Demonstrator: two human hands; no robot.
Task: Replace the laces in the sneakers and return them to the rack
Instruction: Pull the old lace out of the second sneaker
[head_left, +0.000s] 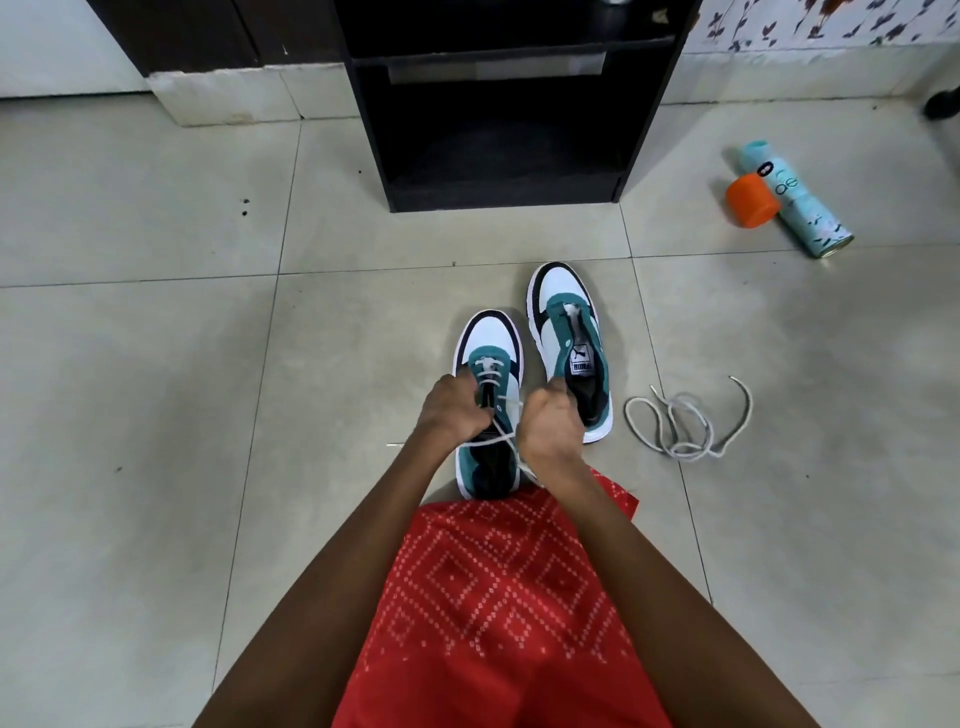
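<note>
Two white, teal and black sneakers stand on the tiled floor, toes pointing away from me. The left sneaker (491, 340) has a white lace (488, 441) threaded through its front eyelets. My left hand (452, 410) grips the sneaker's tongue area with curled fingers. My right hand (550, 426) pinches the lace at the sneaker's right side. The right sneaker (569, 332) has no lace. A loose grey-white lace (685, 421) lies coiled on the floor to its right. The black shoe rack (498, 130) stands open straight ahead.
A teal spray can (795, 200) lies on the floor at the right with an orange cap (750, 200) beside it. A red patterned garment (498, 597) covers my lap. A low tiled ledge (223, 98) runs along the wall at the back left.
</note>
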